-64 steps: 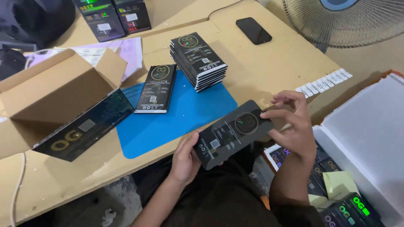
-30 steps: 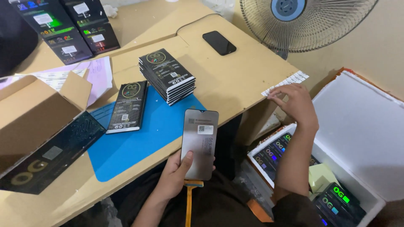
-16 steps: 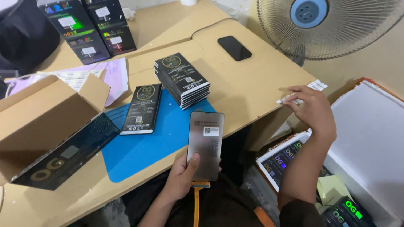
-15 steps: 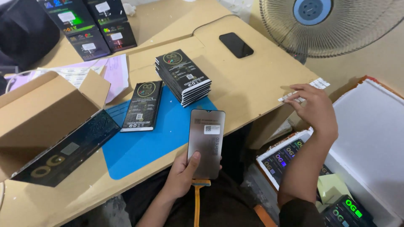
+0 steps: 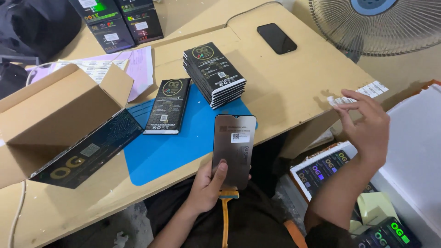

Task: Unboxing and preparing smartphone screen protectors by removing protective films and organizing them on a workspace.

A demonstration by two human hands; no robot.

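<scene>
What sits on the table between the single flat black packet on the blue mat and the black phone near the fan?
In the head view, a stack of black packets stands between the single packet and the phone.

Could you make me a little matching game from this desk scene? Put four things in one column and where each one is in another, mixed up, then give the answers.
Things:
1. screen panel
2. phone
3. sticker strip
4. single flat box

Places:
A. lying partly on the blue mat
B. at the table's right edge, by the right hand
C. held upright in the left hand
D. flat on the table near the fan

Pairs: 1-C, 2-D, 3-B, 4-A
</scene>
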